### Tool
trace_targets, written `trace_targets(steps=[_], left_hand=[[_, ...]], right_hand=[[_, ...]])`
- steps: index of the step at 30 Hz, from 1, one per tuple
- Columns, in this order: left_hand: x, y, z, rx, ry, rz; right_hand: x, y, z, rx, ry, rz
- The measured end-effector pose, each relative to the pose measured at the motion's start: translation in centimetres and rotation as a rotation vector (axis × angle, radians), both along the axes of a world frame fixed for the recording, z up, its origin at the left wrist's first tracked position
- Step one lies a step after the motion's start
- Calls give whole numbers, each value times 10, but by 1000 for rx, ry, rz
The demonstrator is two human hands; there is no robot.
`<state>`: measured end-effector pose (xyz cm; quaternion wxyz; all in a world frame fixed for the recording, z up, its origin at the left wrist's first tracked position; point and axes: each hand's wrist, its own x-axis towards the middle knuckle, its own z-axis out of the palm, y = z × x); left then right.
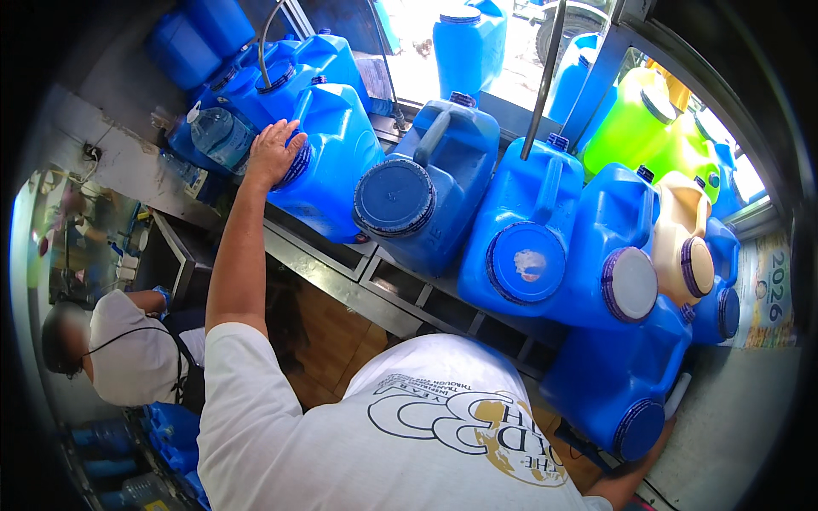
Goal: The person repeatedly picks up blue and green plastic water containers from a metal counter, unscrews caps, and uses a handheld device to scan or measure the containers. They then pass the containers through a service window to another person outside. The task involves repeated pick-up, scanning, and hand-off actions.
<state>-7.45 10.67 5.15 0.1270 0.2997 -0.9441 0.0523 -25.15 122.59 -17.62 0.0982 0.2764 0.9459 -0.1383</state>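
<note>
My left hand [274,153] rests on a blue water jug [341,140] at the left of the counter, its fingers stretched out over the jug's round side cap. Just left of that hand is a clear plastic bottle [220,136]. My right forearm [635,481] reaches in at the lower right, behind a blue jug [609,375] that sits lower than the row. That jug hides the right hand's fingers, so its grip does not show. A white tube-like piece [679,394] sticks out beside this jug.
A dark blue jug [443,170], more blue jugs and a beige jug [682,221] line the metal-edged counter [341,285]. Lime-green jugs [626,123] stand by the window. A thin metal pipe [545,77] hangs over the row. Another person [136,349] is at the left.
</note>
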Motion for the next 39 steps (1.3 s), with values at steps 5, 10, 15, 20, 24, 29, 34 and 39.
trace_targets(steps=[5, 10, 15, 20, 24, 29, 34, 39], left_hand=[[5, -11, 5, 11, 120, -69], [15, -12, 7, 187, 58, -63], [25, -16, 19, 144, 155, -103], [29, -14, 7, 198, 43, -177], [29, -14, 2, 50, 54, -171], [16, -7, 11, 103, -52, -343], [13, -11, 15, 120, -50, -399], [19, -26, 10, 162, -24, -424]], right_hand=[[5, -5, 55, -286, 201, -105], [46, -27, 150, -587, 450, -272], [102, -53, 261, -983, 677, -79], [157, -137, 334, -1081, 898, 181], [170, -236, 353, -1232, 675, 681], [149, -431, 312, -1330, 414, 659], [141, -622, 273, -1667, -34, 859], [144, -708, 262, -1644, -371, 746]])
